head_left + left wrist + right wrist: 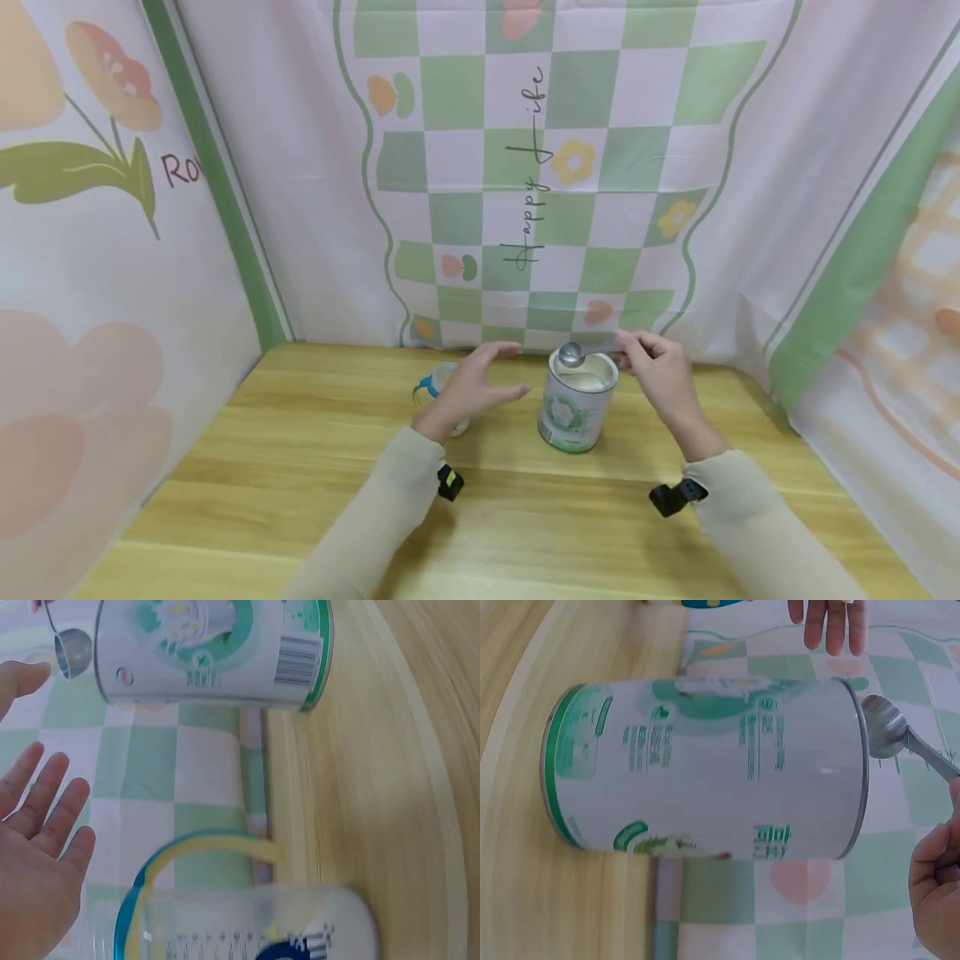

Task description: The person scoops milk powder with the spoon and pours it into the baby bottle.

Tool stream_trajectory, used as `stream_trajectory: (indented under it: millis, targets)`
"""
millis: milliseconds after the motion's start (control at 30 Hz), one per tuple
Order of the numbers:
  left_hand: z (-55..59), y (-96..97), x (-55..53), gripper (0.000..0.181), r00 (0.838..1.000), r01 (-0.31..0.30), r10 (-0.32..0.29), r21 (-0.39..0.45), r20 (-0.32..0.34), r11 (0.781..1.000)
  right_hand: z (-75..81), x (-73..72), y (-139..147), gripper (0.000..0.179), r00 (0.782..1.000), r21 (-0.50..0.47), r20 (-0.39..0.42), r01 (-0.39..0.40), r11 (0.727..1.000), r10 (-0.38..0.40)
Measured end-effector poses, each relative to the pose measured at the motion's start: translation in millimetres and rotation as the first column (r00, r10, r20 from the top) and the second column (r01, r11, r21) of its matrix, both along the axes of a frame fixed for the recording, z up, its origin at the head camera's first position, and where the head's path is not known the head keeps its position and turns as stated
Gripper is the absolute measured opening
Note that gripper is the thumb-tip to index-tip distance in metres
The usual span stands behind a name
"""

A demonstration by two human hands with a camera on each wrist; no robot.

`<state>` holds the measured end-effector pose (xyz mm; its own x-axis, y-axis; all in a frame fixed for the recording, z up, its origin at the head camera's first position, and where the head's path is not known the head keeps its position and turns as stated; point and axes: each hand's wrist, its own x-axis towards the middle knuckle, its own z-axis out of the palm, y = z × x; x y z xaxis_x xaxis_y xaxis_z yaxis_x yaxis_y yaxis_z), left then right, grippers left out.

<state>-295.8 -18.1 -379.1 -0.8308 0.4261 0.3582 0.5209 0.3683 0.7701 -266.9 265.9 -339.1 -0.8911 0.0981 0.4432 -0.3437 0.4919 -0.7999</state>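
A white and green powder can point(573, 417) stands upright on the table without a lid, pale powder point(583, 381) inside. My right hand point(662, 379) pinches the handle of a metal measuring spoon point(572, 355), its round bowl over the can's rim. In the right wrist view the spoon point(885, 727) is right at the can's mouth. My left hand point(472, 387) is held between bottle and can, fingers and thumb spread, nothing in its grasp. Behind that hand, partly hidden, stands a clear baby bottle point(444, 377) with a blue and yellow handle point(202, 841) and printed measuring marks.
The wooden table point(540, 533) reaches back to a green and white checked curtain point(517, 217). More printed fabric hangs at the left and right sides. A small black camera sits on each wrist, over pale sleeves point(375, 517).
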Motion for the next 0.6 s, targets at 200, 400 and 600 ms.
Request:
stream_trajectory:
  millis: [200,400,600]
  targets:
    - [-1.4,16.6,2.3,0.070,0.999,0.026,-0.027,0.007,0.044,1.000,-2.3,2.2,8.0,0.047,1.000,0.058,0.003,0.000,0.998,0.000]
    - [-6.0,32.4,-1.7,0.081,0.995,0.056,-0.056,-0.004,0.078,0.998,-8.3,-0.6,14.8,0.038,0.998,0.158,-0.051,-0.011,0.987,0.020]
    - [-16.3,45.8,-5.5,0.093,0.987,0.033,-0.037,0.025,0.158,0.999,-14.5,-5.0,19.1,0.034,0.988,0.303,-0.143,-0.006,0.953,0.052]
